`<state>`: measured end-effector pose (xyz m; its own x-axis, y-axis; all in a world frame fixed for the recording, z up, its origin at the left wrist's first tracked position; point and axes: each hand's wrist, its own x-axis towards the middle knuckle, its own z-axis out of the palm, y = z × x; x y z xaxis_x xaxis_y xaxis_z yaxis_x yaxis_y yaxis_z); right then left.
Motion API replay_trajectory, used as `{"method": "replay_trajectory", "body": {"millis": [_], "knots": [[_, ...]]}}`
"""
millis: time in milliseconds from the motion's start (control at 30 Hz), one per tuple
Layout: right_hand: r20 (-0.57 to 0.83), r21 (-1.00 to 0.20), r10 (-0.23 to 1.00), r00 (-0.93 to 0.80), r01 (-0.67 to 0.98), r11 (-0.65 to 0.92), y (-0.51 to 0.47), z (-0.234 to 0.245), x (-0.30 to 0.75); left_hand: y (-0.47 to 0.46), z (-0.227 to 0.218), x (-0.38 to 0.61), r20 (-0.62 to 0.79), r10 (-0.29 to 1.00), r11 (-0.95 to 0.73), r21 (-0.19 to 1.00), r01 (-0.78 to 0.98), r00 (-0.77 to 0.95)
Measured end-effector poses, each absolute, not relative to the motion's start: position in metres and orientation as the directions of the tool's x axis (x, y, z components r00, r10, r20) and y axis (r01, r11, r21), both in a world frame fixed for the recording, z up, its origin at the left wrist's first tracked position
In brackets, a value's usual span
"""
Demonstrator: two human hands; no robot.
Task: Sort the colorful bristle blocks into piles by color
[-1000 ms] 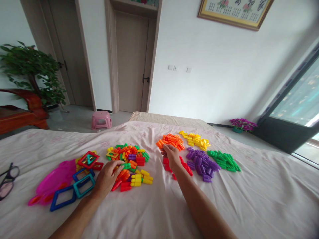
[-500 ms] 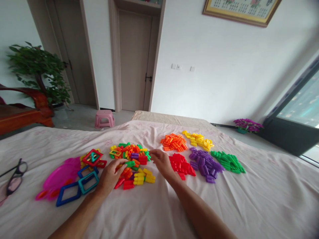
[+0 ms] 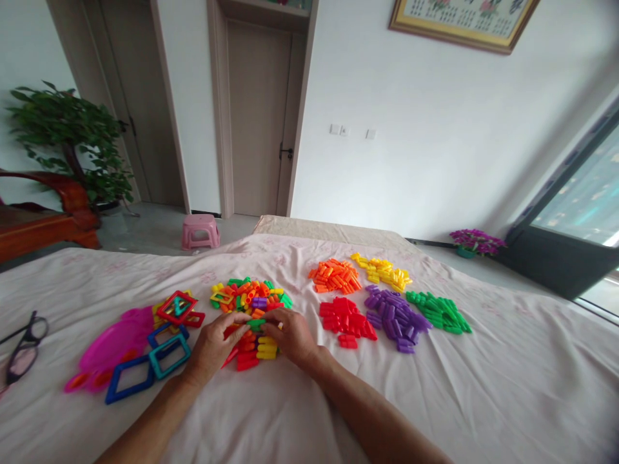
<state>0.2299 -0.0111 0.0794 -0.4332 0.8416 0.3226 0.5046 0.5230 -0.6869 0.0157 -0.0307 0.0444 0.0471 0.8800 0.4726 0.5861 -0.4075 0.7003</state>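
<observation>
My left hand (image 3: pixel 217 341) pinches one end of a green plastic building block (image 3: pixel 255 324). My right hand (image 3: pixel 291 335) has its fingers closed on the other end of that block. Both hands are over a mixed pile of colourful blocks (image 3: pixel 249 293). Red blocks (image 3: pixel 247 361) and yellow blocks (image 3: pixel 267 347) lie just below the fingers, partly covered by them. To the right of my right hand is a heap of red blocks (image 3: pixel 345 317).
Farther right lie heaps of orange (image 3: pixel 334 276), yellow (image 3: pixel 384 273), purple (image 3: pixel 395 317) and green blocks (image 3: pixel 439 312). Left of my hands are a pink plastic tray (image 3: pixel 109 345), magnetic frame tiles (image 3: pixel 129 380) and eyeglasses (image 3: pixel 25 348). A pink stool (image 3: pixel 200 232) stands beyond the cloth-covered table.
My right hand has moved left and down from the pile's right edge to meet my left hand at the green block. The view has shifted slightly.
</observation>
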Motion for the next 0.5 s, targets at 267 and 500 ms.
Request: {"method": "replay_trajectory", "body": {"millis": [267, 500], "knots": [[0.429, -0.748, 0.880, -0.204, 0.466, 0.473, 0.011, 0.092, 0.266, -0.021, 0.035, 0.004, 0.501, 0.855, -0.294, 0.678, 0.673, -0.131], [0.510, -0.747, 0.845, 0.163, 0.572, 0.340, 0.036, 0.113, 0.367, -0.008, 0.022, -0.006, 0.489, 0.859, -0.235, 0.639, 0.733, -0.151]]}}
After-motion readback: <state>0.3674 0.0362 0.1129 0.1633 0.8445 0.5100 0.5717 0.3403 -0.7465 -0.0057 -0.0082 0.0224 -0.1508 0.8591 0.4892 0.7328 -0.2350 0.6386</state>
